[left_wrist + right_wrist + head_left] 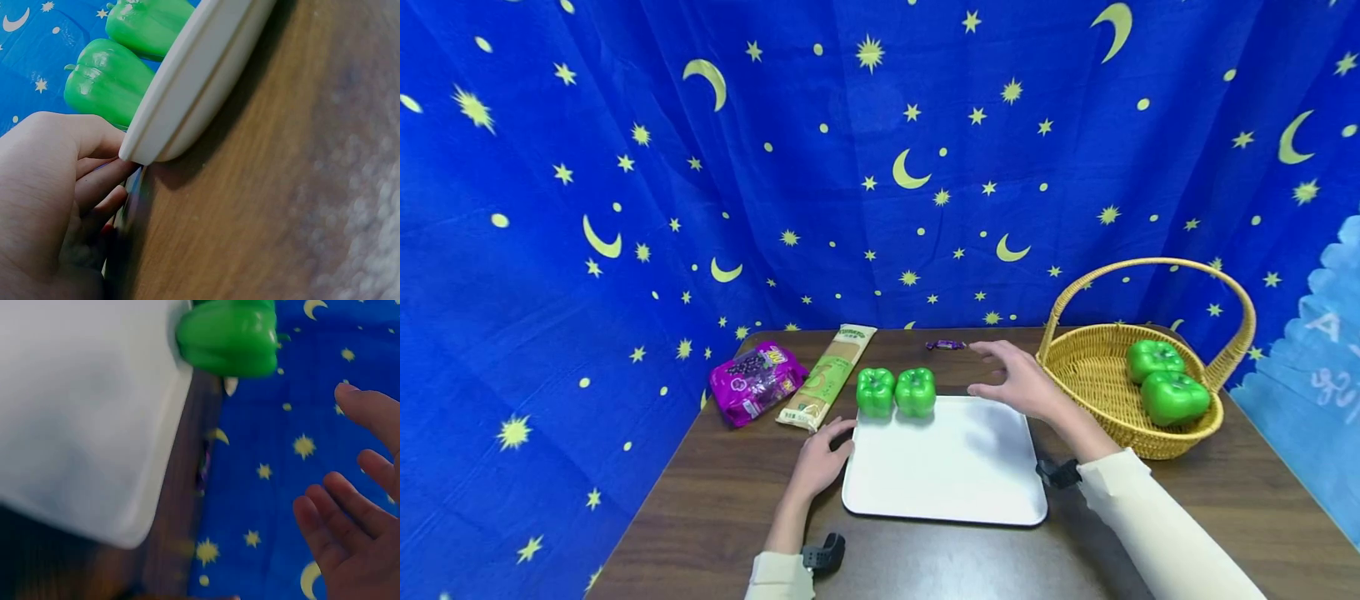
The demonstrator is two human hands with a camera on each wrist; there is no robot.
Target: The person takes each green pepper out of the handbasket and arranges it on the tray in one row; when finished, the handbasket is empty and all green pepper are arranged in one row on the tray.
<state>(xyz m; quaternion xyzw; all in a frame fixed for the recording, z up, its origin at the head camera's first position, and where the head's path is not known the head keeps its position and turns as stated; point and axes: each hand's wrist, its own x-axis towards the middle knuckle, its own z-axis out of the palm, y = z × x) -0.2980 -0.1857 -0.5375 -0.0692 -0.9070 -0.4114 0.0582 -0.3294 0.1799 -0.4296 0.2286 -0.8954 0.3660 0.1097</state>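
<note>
Two green peppers stand side by side at the far left of a white tray. At the tray's left edge my left hand rests with its fingers at the rim; in the left wrist view the fingers touch the tray's corner. My right hand is above the tray's far right corner, fingers spread and holding nothing. The right wrist view shows that hand apart from the tray and a pepper.
A wicker basket with two green peppers stands at the right. Behind the tray lies a small purple-wrapped candy. A noodle pack and a purple bag lie at the left. A blue curtain hangs behind.
</note>
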